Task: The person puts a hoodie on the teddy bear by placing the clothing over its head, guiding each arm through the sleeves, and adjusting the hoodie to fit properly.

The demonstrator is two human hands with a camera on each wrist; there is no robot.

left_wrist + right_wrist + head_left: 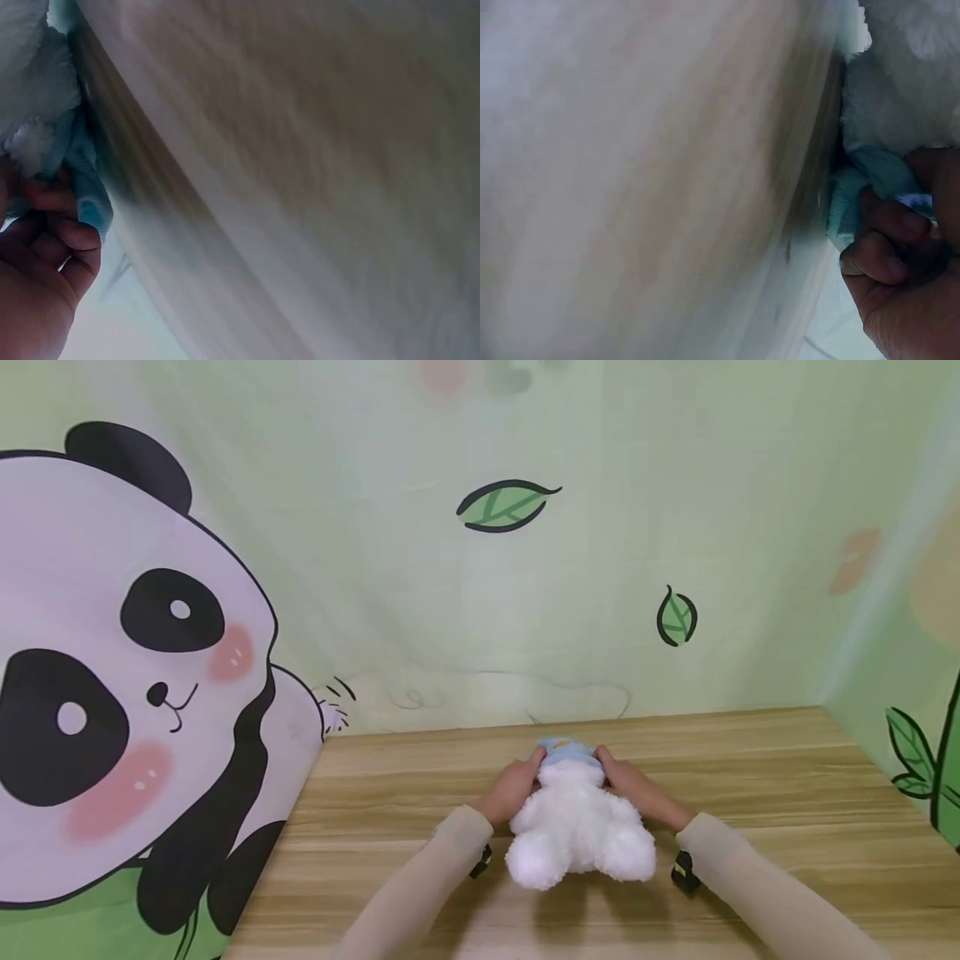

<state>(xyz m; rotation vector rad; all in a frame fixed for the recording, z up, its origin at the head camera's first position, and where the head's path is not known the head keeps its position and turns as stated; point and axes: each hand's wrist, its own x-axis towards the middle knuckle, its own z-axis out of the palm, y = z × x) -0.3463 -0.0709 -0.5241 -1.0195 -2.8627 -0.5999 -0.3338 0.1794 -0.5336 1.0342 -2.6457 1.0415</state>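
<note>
A white plush toy is at the far middle part of the wood-grain tabletop, between the two hands. Its long axis runs away from the person, roughly square to the tabletop's back edge. The two rounded legs point toward the person and spread slightly apart, while the end with the light blue cloth points toward the backdrop. A small orange mark shows on that cloth. Whether the plush touches the tabletop cannot be told; shadows fall on the wood just in front of its legs.

The left hand grips the blue cloth at its left side, fingers curled in tightly, close against the white fur. The right hand mirrors it on the other side, its fingers likewise folded onto the cloth with little gap showing. Both wrist views show the cloth bunched at the fingers, near the tabletop.

Pale sleeves cover both forearms, and a small black device sits by each wrist. The light green backdrop carries a large printed panda at left and outlined leaves.
</note>
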